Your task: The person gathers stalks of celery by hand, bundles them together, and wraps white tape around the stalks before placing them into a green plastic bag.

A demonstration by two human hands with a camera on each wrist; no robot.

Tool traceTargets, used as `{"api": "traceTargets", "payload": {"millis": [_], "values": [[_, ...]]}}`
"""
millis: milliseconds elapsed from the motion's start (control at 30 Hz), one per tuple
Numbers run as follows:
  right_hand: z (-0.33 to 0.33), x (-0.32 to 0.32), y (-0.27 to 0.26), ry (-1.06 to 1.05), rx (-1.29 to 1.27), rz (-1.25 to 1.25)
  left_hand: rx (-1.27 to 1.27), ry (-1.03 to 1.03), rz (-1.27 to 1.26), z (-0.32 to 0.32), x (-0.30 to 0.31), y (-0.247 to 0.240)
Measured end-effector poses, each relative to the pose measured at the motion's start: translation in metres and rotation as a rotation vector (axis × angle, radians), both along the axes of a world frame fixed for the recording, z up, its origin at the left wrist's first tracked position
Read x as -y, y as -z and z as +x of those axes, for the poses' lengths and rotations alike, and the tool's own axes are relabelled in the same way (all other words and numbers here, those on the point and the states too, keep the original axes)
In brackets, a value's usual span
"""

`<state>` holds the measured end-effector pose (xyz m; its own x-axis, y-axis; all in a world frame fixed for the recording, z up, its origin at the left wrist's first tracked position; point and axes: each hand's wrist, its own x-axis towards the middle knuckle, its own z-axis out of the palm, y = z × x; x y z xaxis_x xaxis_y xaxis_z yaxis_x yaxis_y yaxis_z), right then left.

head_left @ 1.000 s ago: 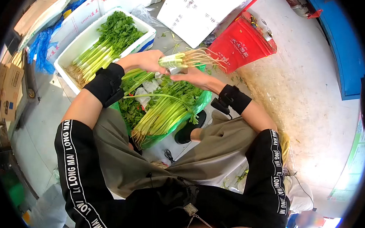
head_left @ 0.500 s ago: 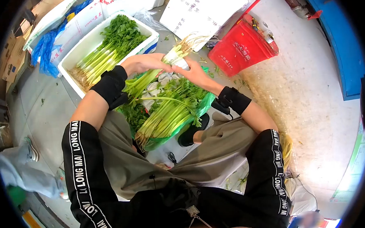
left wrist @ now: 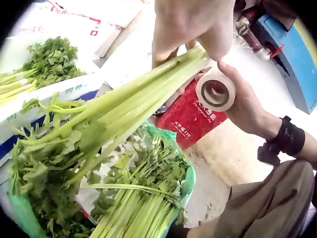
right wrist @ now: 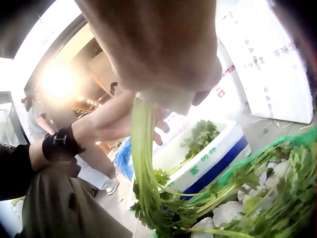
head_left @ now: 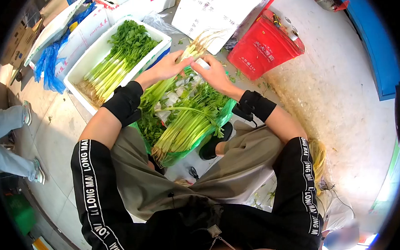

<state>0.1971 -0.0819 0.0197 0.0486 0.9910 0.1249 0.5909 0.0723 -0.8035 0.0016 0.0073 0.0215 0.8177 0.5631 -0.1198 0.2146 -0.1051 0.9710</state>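
Note:
In the head view my left hand (head_left: 167,67) grips a bunch of celery (left wrist: 124,109) near its root end. The pale roots (head_left: 198,45) stick up and to the right, and the leafy end hangs down to the left. My right hand (head_left: 215,75) holds a roll of white tape (left wrist: 202,90) close beside the stalks, its thumb on the roll. Both hands meet around the root end, and the left wrist view shows the right thumb tip at the left hand. Beneath them, more celery (head_left: 182,128) lies in a green plastic bag (head_left: 228,110).
A white foam box (head_left: 75,70) at the left contains several celery bunches. A white printed foam board (head_left: 222,10) and a red bucket (head_left: 259,48) stand at the back. A blue cabinet (head_left: 365,33) is at the far right. Another person's legs (head_left: 11,146) show at the left.
The celery's root end has swung from pointing right to pointing up and right. My right hand has come up beside it with the tape. Another person's legs have moved farther into view.

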Motion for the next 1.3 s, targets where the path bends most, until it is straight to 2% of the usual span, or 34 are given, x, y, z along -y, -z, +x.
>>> {"api": "traceTargets", "payload": {"millis": [33, 100, 167, 233, 267, 333, 367, 433, 500, 633, 767, 833, 967, 1033, 1100, 1167, 1233, 1300], "values": [[-0.001, 0.0, -0.003, 0.059, 0.018, -0.124, 0.02, -0.05, 0.06, 0.001, -0.002, 0.004], [0.0, -0.004, -0.003, 0.066, 0.028, -0.111, 0.037, -0.099, 0.124, 0.002, -0.007, 0.009], [0.002, -0.008, -0.002, 0.072, 0.037, -0.1, -0.071, -0.173, 0.247, 0.004, -0.014, 0.016], [0.002, -0.01, -0.002, -0.126, 0.02, 0.101, -0.008, -0.191, 0.215, 0.006, -0.018, 0.026], [0.005, -0.01, -0.003, -0.125, 0.019, 0.102, 0.059, -0.21, 0.179, 0.007, -0.02, 0.031], [0.008, -0.008, -0.016, -0.203, 0.058, -0.15, 0.067, -0.215, 0.139, 0.007, -0.016, 0.023], [0.011, -0.01, -0.012, -0.198, 0.055, -0.147, 0.075, -0.218, 0.1, 0.007, -0.013, 0.019], [0.018, -0.016, -0.003, -0.26, 0.241, 0.014, -0.003, -0.241, 0.147, 0.007, -0.005, 0.003], [0.019, -0.016, 0.003, -0.242, 0.176, -0.046, -0.08, -0.268, 0.194, 0.009, -0.003, -0.002], [0.012, -0.011, 0.001, -0.263, 0.1, -0.238, 0.02, -0.312, 0.086, 0.009, -0.004, 0.0], [0.003, -0.001, 0.001, -0.31, -0.062, -0.099, 0.136, -0.285, 0.005, 0.008, -0.005, 0.005], [0.0, 0.001, -0.001, -0.363, 0.139, -0.011, 0.114, -0.274, 0.015, 0.009, -0.002, 0.002], [-0.006, -0.001, -0.003, -0.36, 0.13, 0.003, 0.092, -0.269, 0.058, 0.011, 0.003, 0.002], [-0.007, -0.003, 0.0, -0.392, -0.046, 0.045, 0.124, -0.304, -0.018, 0.011, 0.015, -0.003], [-0.005, -0.002, 0.002, -0.382, -0.01, 0.039, 0.161, -0.337, -0.098, 0.012, 0.013, 0.001], [-0.005, 0.0, 0.003, -0.367, 0.022, 0.031, 0.061, -0.328, -0.071, 0.01, -0.002, 0.015], [-0.006, -0.001, -0.001, -0.323, 0.024, -0.106, 0.006, -0.329, -0.062, 0.01, -0.001, 0.01], [-0.006, 0.0, -0.005, -0.357, -0.014, -0.127, -0.011, -0.403, 0.099, 0.012, 0.0, 0.013]]}}
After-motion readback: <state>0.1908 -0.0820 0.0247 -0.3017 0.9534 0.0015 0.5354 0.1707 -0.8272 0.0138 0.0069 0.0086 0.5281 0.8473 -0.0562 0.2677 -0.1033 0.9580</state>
